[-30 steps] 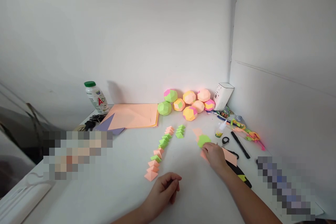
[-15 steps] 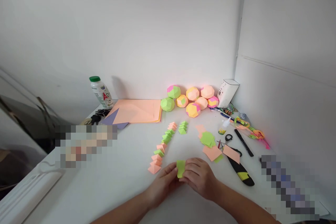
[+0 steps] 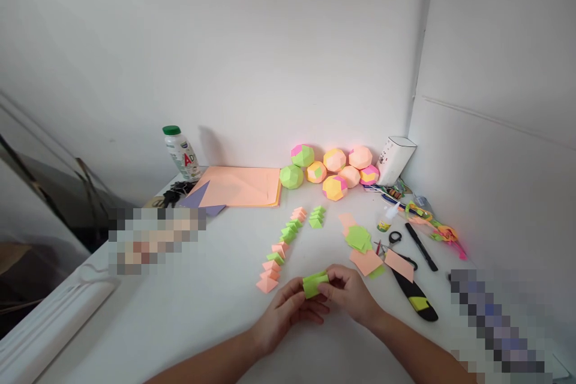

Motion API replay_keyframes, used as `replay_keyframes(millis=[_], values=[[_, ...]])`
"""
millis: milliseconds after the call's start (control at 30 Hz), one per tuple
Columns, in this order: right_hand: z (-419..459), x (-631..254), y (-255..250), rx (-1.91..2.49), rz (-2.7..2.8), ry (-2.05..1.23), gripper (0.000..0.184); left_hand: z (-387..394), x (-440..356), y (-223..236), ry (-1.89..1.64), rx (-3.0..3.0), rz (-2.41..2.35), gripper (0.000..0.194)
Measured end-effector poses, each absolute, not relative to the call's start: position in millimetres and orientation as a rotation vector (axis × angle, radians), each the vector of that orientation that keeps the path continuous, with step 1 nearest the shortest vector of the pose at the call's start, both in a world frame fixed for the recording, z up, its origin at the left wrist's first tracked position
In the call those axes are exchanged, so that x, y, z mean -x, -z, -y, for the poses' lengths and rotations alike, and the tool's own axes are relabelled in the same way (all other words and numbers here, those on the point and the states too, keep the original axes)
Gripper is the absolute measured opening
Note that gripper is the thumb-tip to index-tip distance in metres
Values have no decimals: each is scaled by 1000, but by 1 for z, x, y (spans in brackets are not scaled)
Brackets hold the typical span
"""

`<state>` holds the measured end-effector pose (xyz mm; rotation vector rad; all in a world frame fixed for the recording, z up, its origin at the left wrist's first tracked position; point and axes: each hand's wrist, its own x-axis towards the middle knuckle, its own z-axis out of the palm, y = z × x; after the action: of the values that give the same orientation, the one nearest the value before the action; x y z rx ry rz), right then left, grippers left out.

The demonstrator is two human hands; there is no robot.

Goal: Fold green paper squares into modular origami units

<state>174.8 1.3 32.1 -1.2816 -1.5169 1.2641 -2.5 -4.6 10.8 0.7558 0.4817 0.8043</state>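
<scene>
A small piece of green paper, bent or folded, is held up between my two hands near the front of the table. My left hand pinches its left end, the lower fingers loosely curled beneath. My right hand grips the right end between thumb and fingers. Beyond them runs a row of folded peach and green paper pieces, and a shorter stack of green folded pieces lies beside it. To the right are flat green paper cutouts and a peach cutout.
Several faceted paper balls sit against the wall. Peach paper sheets and a white bottle are at back left. At right lie scissors, a glue bottle, a black pen and a black-yellow cutter.
My right hand has come from the cutout pile to my left hand, bringing green paper. Both hands now hold the piece, which has turned from upright to sideways. The view has shifted slightly.
</scene>
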Motion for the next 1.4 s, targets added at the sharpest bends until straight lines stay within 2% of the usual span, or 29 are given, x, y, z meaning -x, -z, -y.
replay_keyframes(millis=[300, 467, 567, 700, 1400], values=[[2, -176, -25, 1219, 1421, -1396, 21, 5, -5, -13, -832, -869, -710, 32], [1, -174, -25, 1219, 1330, -1470, 39, 5, -6, -10, -841, -890, -680, 31], [-1, -175, -24, 1221, 1379, -1534, 32, 6, -5, -9, -841, -903, -665, 29], [-2, -176, -22, 1224, 1402, -1555, 36, 6, -5, -9, -842, -900, -660, 29], [0, -173, -24, 1231, 1394, -1535, 31, 5, -4, -15, -820, -871, -741, 34]])
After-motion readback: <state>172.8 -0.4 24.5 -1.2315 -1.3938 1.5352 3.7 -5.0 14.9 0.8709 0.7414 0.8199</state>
